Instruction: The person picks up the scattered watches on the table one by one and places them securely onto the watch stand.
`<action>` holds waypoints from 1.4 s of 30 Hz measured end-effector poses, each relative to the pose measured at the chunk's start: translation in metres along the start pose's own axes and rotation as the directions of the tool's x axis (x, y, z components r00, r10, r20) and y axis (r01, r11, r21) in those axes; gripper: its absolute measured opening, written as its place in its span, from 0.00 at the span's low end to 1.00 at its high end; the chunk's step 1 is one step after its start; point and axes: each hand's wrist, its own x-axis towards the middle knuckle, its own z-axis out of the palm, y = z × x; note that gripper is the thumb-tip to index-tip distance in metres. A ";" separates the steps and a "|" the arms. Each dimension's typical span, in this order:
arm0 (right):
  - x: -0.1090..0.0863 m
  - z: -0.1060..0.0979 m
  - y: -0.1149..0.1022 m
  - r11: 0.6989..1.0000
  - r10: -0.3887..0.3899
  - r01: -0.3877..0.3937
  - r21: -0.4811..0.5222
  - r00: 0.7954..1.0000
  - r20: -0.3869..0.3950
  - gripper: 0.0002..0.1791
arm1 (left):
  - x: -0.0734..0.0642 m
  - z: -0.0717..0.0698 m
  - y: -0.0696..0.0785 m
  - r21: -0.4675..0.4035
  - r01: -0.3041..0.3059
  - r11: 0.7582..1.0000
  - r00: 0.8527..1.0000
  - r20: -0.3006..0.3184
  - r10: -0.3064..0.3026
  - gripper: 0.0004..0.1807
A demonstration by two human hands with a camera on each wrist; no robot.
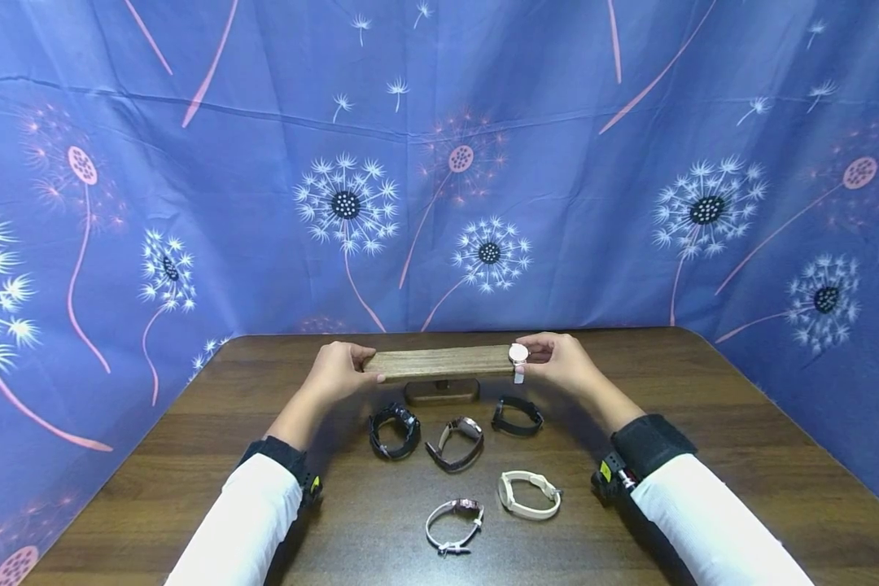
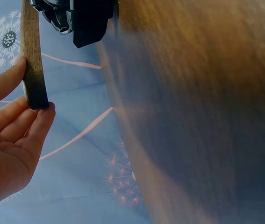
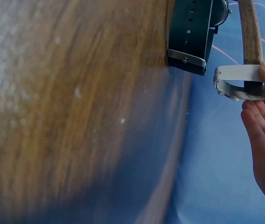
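Note:
A wooden bar [image 1: 439, 362] on a dark stand base [image 1: 442, 391] stands toward the back of the table. My left hand [image 1: 334, 370] pinches the bar's left end, thumb on the near face and fingers at the other side, as the left wrist view shows. Around the bar's right end sits a white-strapped wristwatch [image 1: 518, 355], its pale dial up. My right hand [image 1: 560, 362] holds this watch, with the thumb on the strap [image 3: 237, 73] and the fingers by the bar's end.
Nearer on the table [image 1: 366, 537] lie a black watch [image 1: 395, 431], a brown-strapped watch [image 1: 456, 445], a black-strapped watch [image 1: 517, 416], a cream watch [image 1: 530, 495] and a thin white-strapped watch [image 1: 454, 526]. A blue dandelion-print cloth [image 1: 425, 203] hangs behind the table.

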 end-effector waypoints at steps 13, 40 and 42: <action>0.007 0.002 -0.001 0.996 -0.013 0.017 -0.093 0.999 0.044 0.24 | -0.001 0.001 -0.001 -0.020 0.035 0.999 0.999 -0.001 -0.035 0.25; 0.027 -0.002 -0.022 0.865 -0.152 0.233 -0.444 0.966 0.210 0.33 | 0.003 -0.001 0.002 -0.001 0.033 0.999 0.999 0.016 -0.033 0.27; 0.029 -0.003 -0.024 0.825 -0.181 0.280 -0.490 0.954 0.240 0.33 | 0.003 -0.002 0.002 -0.002 0.039 0.999 0.999 0.010 -0.039 0.27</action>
